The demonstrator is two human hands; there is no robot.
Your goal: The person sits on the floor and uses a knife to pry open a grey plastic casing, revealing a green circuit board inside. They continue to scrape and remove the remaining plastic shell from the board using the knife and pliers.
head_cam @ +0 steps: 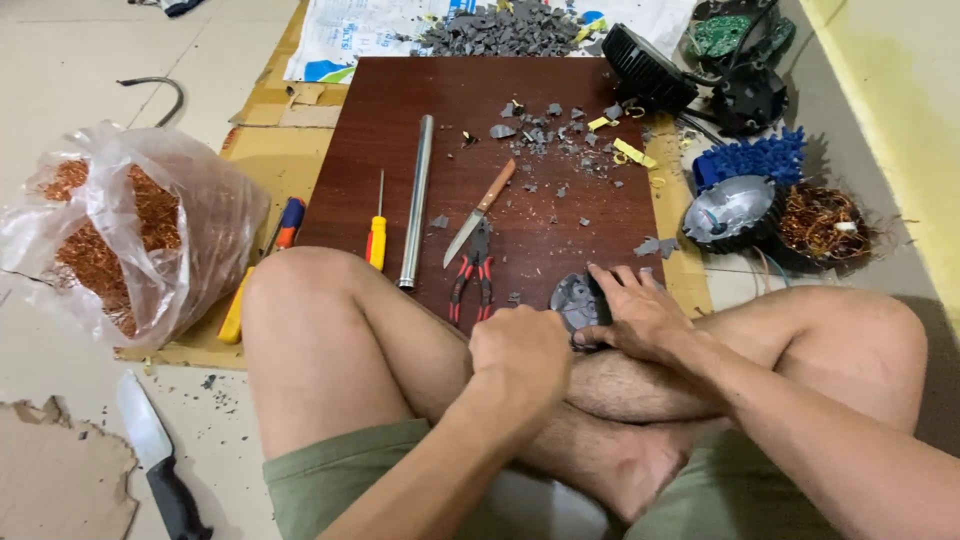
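I sit cross-legged at the near edge of a dark brown board point(450, 150). My right hand point(632, 310) lies flat on a grey round metal part point(574, 298) at the board's near edge and holds it down. My left hand point(520, 350) is closed in a fist right beside that part; whatever it grips is hidden by the fingers. Red-handled pliers point(472, 280) lie just left of my left hand. A knife with a wooden handle point(480, 212) rests above the pliers.
A metal tube point(416, 200) and a yellow screwdriver point(377, 235) lie on the board's left. Grey fragments point(560, 135) litter its far part. A bag of copper wire point(120, 240) stands at left, a black-handled knife point(155, 455) on the floor, lamp parts point(735, 210) at right.
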